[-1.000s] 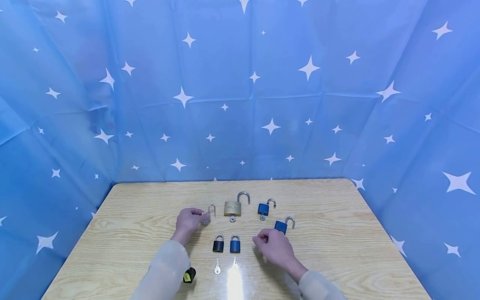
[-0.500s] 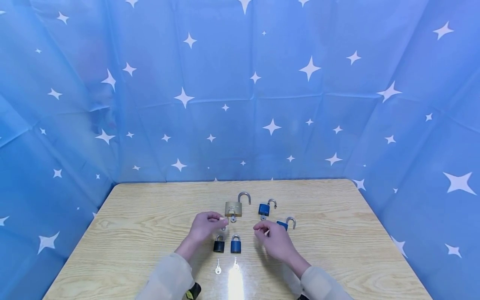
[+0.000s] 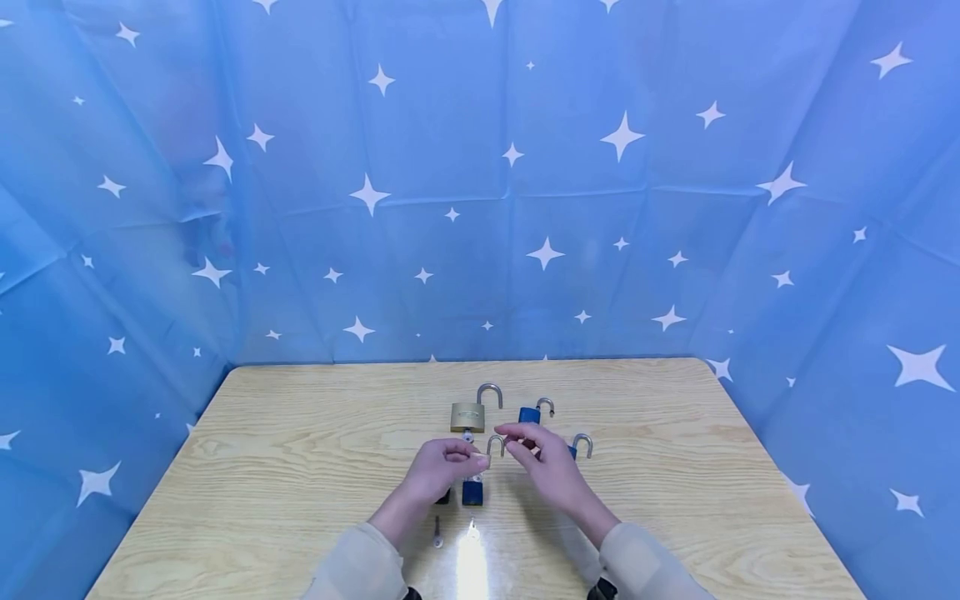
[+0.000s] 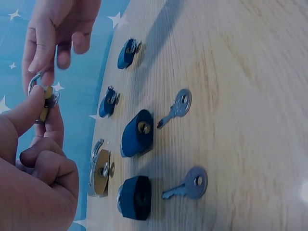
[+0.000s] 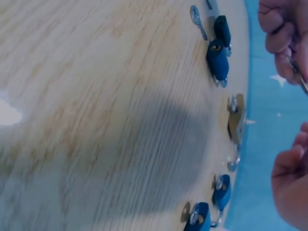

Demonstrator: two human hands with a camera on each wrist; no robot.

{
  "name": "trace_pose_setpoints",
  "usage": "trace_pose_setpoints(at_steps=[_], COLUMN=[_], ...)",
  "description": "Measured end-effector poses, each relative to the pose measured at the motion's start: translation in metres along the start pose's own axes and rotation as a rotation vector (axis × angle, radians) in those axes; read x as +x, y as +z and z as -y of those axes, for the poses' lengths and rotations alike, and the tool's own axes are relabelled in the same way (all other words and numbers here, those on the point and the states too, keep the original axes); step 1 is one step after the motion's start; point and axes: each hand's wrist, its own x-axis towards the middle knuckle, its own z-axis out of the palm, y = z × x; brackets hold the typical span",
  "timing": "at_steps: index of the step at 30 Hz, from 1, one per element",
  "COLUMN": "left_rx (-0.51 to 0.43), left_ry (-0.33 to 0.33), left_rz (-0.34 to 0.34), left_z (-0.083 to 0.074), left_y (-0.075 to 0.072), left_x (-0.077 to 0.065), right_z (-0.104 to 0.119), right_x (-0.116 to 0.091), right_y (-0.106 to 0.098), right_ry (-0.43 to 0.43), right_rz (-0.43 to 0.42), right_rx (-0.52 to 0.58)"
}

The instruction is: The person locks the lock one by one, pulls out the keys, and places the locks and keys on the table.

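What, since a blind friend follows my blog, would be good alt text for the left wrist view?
A person's left hand pinches a small brass padlock, with the right hand close by it. Beside the hands, on a wooden table, are three blue padlocks, another brass padlock, a dark padlock and two loose keys.

Head view: I have bare wood down the left and right of the table (image 3: 247,475), room for a hand to pass. Lower centre is tight: left hand (image 3: 442,468), pinching a small padlock (image 3: 495,446), and right hand (image 3: 546,467) leave me only a slit between them. Just above, a brass padlock (image 3: 467,417) blocks the way. A front blue padlock (image 3: 472,493) stands below; two flat keys (image 3: 438,537) I could clear from above. Curtain (image 3: 480,275) walls the far edge.
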Motion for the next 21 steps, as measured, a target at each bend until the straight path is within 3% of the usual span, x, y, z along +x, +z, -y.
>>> trace_pose_setpoints(at_steps=[4,9,21], left_rx=[-0.028,-0.042,-0.09], left_ry=[-0.007,-0.02,-0.011], left_rz=[0.023,0.029,0.067], left_z=[0.0,0.001,0.003], left_y=[0.004,0.007,0.01], left_x=[-0.001,-0.001,0.001], right_z=[-0.002,-0.003,-0.014], right_x=[0.001,0.001,0.005], right_y=[-0.001,-0.005,-0.008], right_ry=[-0.036,-0.002,0.006], right_rz=[0.049,0.103,0.164], right_rx=[0.062,0.167,0.284])
